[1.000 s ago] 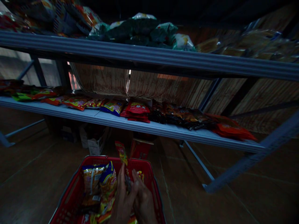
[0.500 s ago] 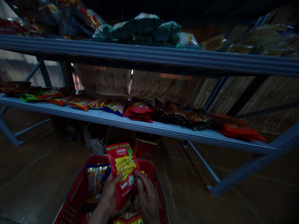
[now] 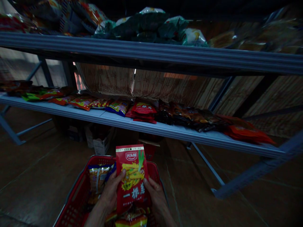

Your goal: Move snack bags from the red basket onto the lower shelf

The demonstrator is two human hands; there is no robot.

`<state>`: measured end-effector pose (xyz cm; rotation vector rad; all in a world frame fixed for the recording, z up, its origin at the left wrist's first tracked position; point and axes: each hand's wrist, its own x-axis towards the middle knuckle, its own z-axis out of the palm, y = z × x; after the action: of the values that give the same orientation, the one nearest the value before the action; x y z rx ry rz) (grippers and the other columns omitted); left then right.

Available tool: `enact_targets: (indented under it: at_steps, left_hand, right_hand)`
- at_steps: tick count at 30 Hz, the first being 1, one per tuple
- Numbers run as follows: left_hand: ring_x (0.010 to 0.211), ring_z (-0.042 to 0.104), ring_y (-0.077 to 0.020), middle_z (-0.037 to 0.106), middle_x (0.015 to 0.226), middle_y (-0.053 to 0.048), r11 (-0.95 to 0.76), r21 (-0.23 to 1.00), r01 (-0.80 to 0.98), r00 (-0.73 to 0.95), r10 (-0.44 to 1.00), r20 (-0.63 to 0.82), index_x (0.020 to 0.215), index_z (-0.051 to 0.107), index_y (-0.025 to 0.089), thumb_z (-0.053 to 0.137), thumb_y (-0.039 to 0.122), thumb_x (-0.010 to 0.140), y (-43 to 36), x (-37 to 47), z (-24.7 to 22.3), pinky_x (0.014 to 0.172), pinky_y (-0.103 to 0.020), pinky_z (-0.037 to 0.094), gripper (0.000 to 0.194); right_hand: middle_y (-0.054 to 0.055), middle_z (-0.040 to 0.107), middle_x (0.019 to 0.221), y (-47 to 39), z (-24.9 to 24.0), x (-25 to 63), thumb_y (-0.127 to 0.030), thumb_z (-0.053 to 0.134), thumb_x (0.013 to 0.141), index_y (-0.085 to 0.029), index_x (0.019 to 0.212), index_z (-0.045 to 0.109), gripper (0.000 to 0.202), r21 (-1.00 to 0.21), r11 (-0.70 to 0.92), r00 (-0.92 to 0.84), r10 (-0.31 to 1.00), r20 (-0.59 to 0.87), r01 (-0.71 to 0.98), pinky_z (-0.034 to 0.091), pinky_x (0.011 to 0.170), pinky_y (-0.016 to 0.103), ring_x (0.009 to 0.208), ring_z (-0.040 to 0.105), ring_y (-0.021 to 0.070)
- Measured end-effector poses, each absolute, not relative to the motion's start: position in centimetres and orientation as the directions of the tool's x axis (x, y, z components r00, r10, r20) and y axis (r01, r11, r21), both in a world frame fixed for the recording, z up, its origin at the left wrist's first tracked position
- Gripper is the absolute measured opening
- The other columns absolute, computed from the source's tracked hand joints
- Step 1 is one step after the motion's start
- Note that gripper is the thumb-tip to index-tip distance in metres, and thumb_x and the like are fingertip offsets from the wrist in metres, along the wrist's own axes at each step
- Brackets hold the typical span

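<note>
A red snack packet [image 3: 132,176] with yellow sticks and white characters on its front stands upright between my hands, its face toward me. My left hand [image 3: 111,191] grips its left edge with the thumb on the front. On the right edge, my right hand [image 3: 155,194] holds it with the thumb near the printed picture. Beneath the packet is a red plastic basket [image 3: 75,192], which holds several snack bags, among them a clear and blue one [image 3: 97,179] at the left and a yellow one [image 3: 132,221] at the front.
A blue metal shelf [image 3: 101,116] crosses ahead, bearing several rows of snack bags, with similar red packets [image 3: 143,108] near its middle. A higher shelf [image 3: 142,53] holds green bags [image 3: 151,28]. Boxes [image 3: 101,143] sit underneath on the floor; a slanted leg [image 3: 255,171] stands right.
The red packet has turned from tilted to upright and shifted slightly right, its front now facing me squarely. My right hand has moved a little right and grips its edge. The view has shifted slightly.
</note>
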<state>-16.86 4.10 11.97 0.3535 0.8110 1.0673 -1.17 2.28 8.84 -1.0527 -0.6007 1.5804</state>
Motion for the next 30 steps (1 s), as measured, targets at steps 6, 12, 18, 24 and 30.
enact_targets:
  at_steps: [6, 12, 18, 24, 30]
  left_hand:
    - [0.088, 0.067, -0.0260, 0.072, 0.091, -0.010, 0.377, 0.686, -0.622, 0.030, 0.887, -0.460, 0.105, 0.058, 0.017, 0.068, 0.038, 0.069, 5.3, -17.1, 11.2, 0.074, -0.037, 0.054, 0.042]
    - [0.086, 0.067, -0.0244, 0.073, 0.088, -0.008, 0.359, 0.691, -0.627, 0.026, 0.896, -0.442, 0.100, 0.059, 0.018, 0.069, 0.035, 0.068, 6.0, -17.1, 11.7, 0.074, -0.036, 0.054, 0.037]
    - [0.088, 0.067, -0.0247, 0.072, 0.091, -0.008, 0.353, 0.665, -0.658, 0.087, 0.913, -0.399, 0.102, 0.060, 0.018, 0.070, 0.029, 0.067, 6.3, -17.1, 11.9, 0.076, -0.036, 0.053, 0.038]
    - [0.091, 0.066, -0.0252, 0.072, 0.092, -0.009, 0.363, 0.658, -0.660, 0.119, 0.915, -0.385, 0.101, 0.060, 0.017, 0.069, 0.028, 0.068, 6.4, -17.3, 11.7, 0.079, -0.037, 0.052, 0.036]
    - [0.092, 0.065, -0.0238, 0.071, 0.095, -0.008, 0.397, 0.687, -0.609, 0.181, 0.913, -0.367, 0.096, 0.062, 0.017, 0.070, 0.029, 0.067, 6.0, -18.0, 11.1, 0.082, -0.035, 0.051, 0.032]
  right_hand:
    - [0.005, 0.074, 0.075, 2.3, 7.6, -1.0, -0.042, 0.073, 0.060, -0.016, 0.085, 0.070, 0.036, -0.864, -0.306, 0.009, 0.941, -0.337, -0.399, 0.050, 0.079, 0.039, 0.076, 0.068, 0.0250]
    - [0.005, 0.074, 0.076, 2.3, 7.5, -1.1, -0.043, 0.072, 0.061, -0.015, 0.087, 0.069, 0.037, -0.876, -0.285, 0.042, 0.945, -0.326, -0.389, 0.050, 0.078, 0.038, 0.078, 0.067, 0.0252]
    - [0.005, 0.074, 0.077, 2.3, 7.8, -1.1, -0.042, 0.072, 0.061, -0.016, 0.089, 0.069, 0.038, -0.871, -0.272, 0.052, 0.946, -0.320, -0.409, 0.050, 0.077, 0.038, 0.077, 0.067, 0.0250]
    - [0.004, 0.074, 0.074, 2.2, 7.8, -1.0, -0.042, 0.073, 0.059, -0.016, 0.087, 0.069, 0.039, -0.862, -0.268, 0.073, 0.942, -0.329, -0.431, 0.051, 0.075, 0.037, 0.077, 0.067, 0.0252]
    - [0.004, 0.074, 0.074, 2.4, 8.0, -0.9, -0.044, 0.073, 0.058, -0.015, 0.088, 0.068, 0.042, -0.863, -0.257, 0.145, 0.926, -0.349, -0.435, 0.051, 0.073, 0.036, 0.073, 0.067, 0.0249]
